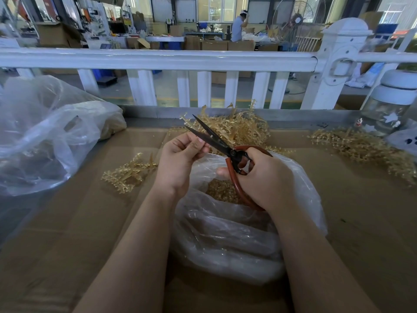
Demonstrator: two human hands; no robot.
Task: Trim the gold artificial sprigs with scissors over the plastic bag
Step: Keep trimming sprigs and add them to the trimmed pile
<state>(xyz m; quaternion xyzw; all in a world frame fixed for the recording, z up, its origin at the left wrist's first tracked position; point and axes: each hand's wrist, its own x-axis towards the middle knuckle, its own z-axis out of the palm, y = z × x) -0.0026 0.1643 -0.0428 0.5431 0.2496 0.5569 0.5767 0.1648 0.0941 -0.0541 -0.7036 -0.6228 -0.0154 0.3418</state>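
right hand (266, 177) gripping red-handled black scissors (222, 144), blades parted | left hand (180, 159) fingers pinched, contents unclear | pale gold plastic sprigs (237, 128) spiky, heaped beyond clear plastic bag (225, 240)

A factory floor: stacked cartons (214, 45), an industrial fan (297, 19), cluttered workbenches (164, 39).

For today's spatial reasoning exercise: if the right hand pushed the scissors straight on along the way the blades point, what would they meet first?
Probably the gold sprig pile behind the blade tips of the scissors in the right hand, though depth is unclear.
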